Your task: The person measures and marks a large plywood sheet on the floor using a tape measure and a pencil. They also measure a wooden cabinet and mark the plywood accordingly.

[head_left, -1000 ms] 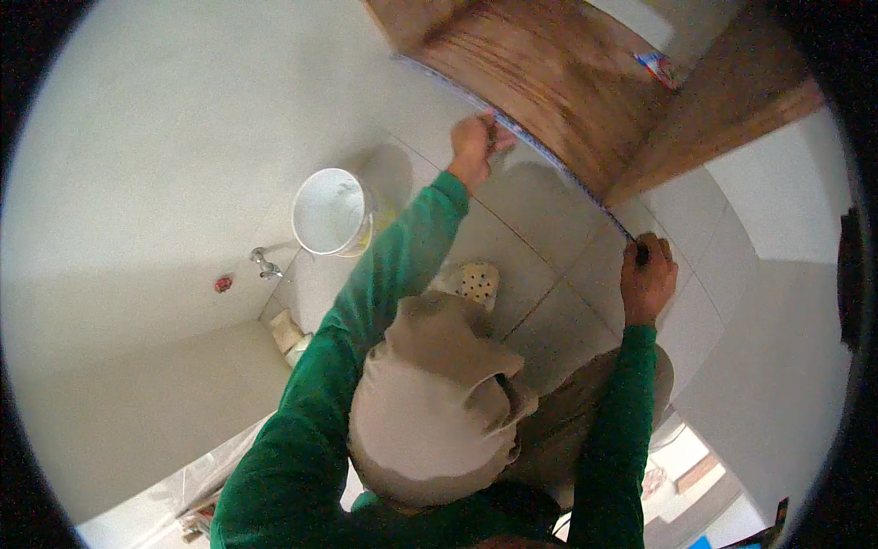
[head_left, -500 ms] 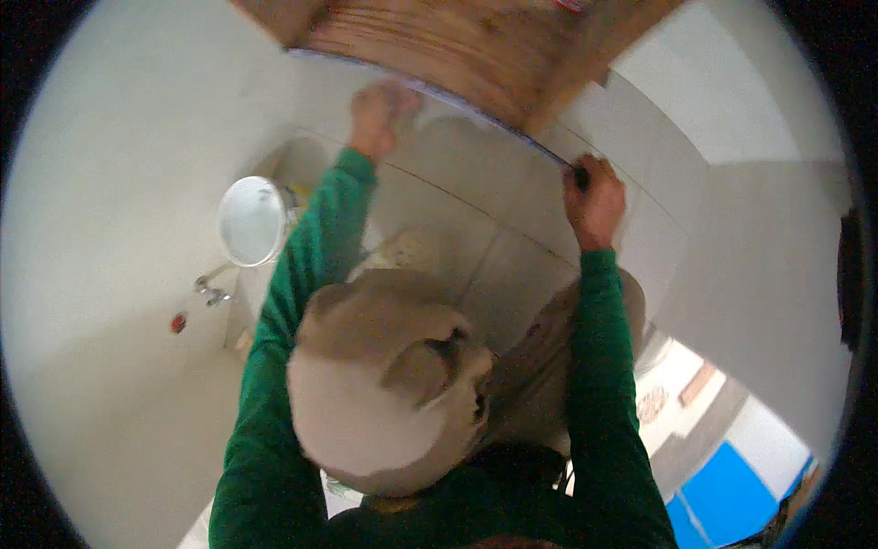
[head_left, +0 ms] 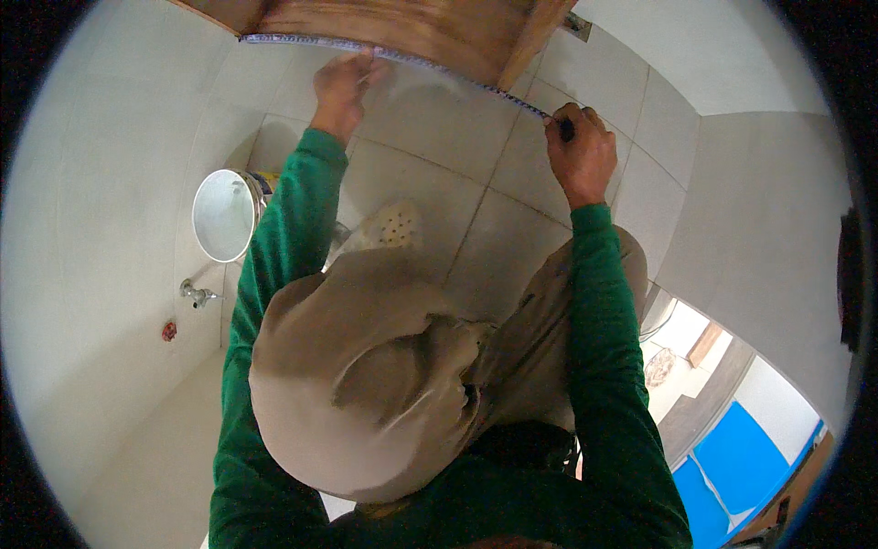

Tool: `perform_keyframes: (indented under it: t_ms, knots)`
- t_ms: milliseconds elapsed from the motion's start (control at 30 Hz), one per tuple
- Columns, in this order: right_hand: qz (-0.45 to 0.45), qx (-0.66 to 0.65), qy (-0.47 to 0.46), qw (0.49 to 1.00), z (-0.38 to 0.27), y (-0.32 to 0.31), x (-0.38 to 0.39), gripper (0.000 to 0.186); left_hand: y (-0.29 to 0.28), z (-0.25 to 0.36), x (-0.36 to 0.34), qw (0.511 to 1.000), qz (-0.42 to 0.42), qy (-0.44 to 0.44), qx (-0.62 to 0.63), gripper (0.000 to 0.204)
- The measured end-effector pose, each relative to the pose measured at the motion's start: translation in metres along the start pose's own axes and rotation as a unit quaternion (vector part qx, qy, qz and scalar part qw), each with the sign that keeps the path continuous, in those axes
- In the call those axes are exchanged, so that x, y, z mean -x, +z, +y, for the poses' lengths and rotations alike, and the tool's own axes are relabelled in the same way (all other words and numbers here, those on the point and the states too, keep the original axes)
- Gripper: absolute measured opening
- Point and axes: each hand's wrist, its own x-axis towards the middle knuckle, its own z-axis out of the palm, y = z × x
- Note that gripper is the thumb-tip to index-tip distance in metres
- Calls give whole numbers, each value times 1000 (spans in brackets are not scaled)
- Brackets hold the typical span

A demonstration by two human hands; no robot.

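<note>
A brown wooden cabinet or box (head_left: 384, 23) stands at the top, with a patterned measuring tape (head_left: 430, 66) stretched along its near edge and past its right corner. My left hand (head_left: 340, 90) is at the tape, slightly blurred, its fingertips pinched on the strip. My right hand (head_left: 578, 156) is closed around a small dark tape case (head_left: 566, 128) at the tape's right end. Below my hands are my bent legs in tan trousers (head_left: 357, 384) and a cream perforated clog (head_left: 389, 224).
A white bucket (head_left: 222, 215) sits by the left wall, near a metal tap (head_left: 195, 294) and a red fitting (head_left: 169, 330). Grey floor tiles (head_left: 430, 146) surround my foot. A doorway at lower right shows a blue sheet (head_left: 741, 430) and wooden pieces (head_left: 704, 343).
My view has shifted, so the cabinet sits higher and farther left. My left hand has slid along the tape; my right hand still holds the case.
</note>
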Motion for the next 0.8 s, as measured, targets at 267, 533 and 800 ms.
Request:
perform_keyframes:
  t_ms: [267,533,800]
  knots:
    - [-5,20,15,1000,14,2,-4,15,22,0,2,999,1,-23,-34,20]
    - [11,-73,-80,994,34,21,5,24,-8,-44,6,986,0,157,64,12]
    - [-43,-145,-100,983,27,20,16,14,-24,15,-8,936,278,64,208,14]
